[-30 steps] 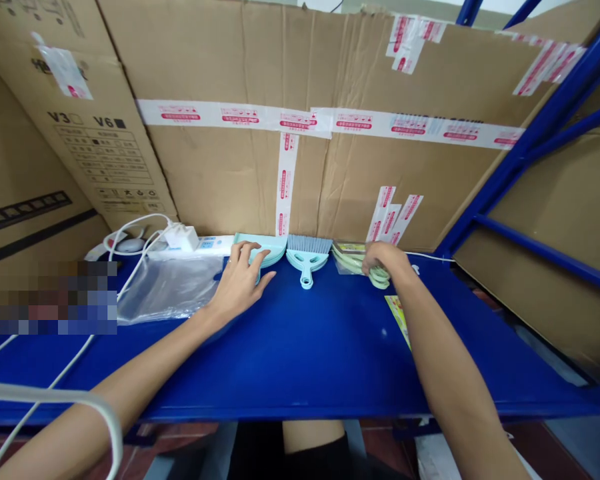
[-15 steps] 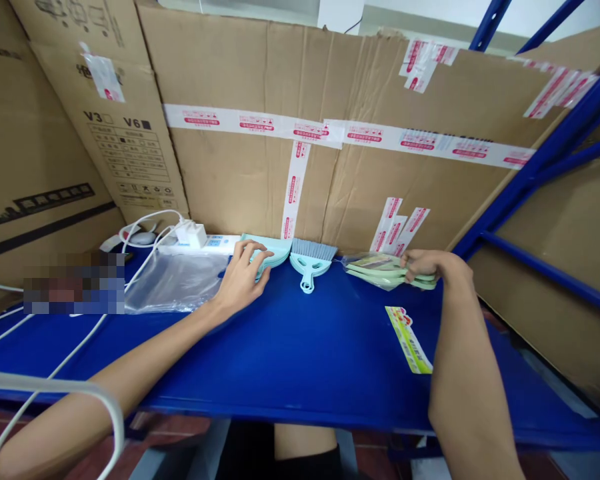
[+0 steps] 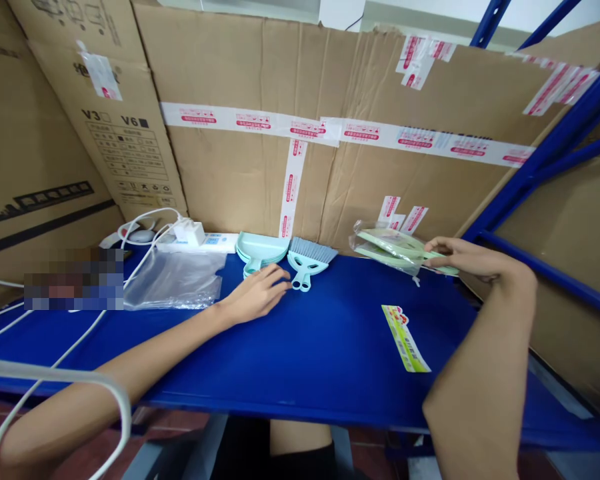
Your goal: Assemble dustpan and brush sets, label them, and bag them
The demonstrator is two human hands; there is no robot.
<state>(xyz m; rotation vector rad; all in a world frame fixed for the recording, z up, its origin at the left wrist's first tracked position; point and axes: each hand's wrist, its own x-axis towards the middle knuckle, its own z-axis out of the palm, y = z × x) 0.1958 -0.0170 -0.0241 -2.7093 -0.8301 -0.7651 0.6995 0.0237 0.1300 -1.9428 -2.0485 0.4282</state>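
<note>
My left hand (image 3: 260, 293) is over the blue table, its fingers bent and apart, next to the handles of the stacked light-blue dustpans (image 3: 263, 248); no object shows in it. A light-blue brush (image 3: 310, 260) with grey-blue bristles lies just right of the dustpans. On the right, my right hand (image 3: 455, 257) grips the handle end of the pale green dustpans (image 3: 393, 245), which are partly in clear plastic wrap and look tilted. A green and yellow label card (image 3: 405, 339) lies in front of them.
Clear plastic bags (image 3: 175, 280) lie at the left, by a white power strip (image 3: 220, 243) with a plug and cables. Cardboard (image 3: 240, 173) stands behind the blue table (image 3: 300, 360). A blue metal frame (image 3: 545, 173) rises at the right.
My left hand has moved off the light-blue dustpans, nearer to me and to the right. My right hand has shifted right, and the green dustpans have moved right and tilted up with it.
</note>
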